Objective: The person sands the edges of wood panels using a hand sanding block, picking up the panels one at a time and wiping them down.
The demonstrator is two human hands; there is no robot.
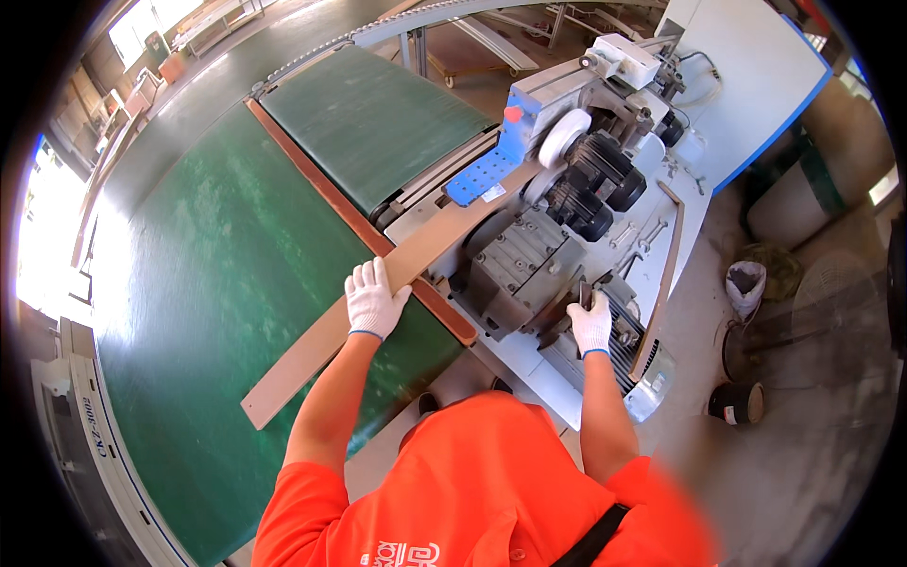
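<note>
A long light-brown board (pixel 307 354) slants over the green belt, its far part on the machine and reaching under a blue perforated bracket (pixel 475 178). My left hand (pixel 375 300), in a white knit glove, lies on the board with fingers stretched and thumb apart. My right hand (pixel 592 324), gloved alike, is closed round a small dark piece (pixel 586 296) beside the motor at the machine's near end; its kind is not clear. Close by stand a grey gearbox (pixel 524 260) and a finned motor (pixel 624 331). Near the board's far end is a white wheel (pixel 564 137).
A wide green conveyor belt (pixel 189 283) fills the left, bordered by a reddish-brown strip (pixel 326 189). Beyond it is a second green belt (pixel 373 123). Several wrenches (pixel 652 234) and a long thin strip (pixel 669 274) lie on the machine table. A dark bucket (pixel 737 403) stands right.
</note>
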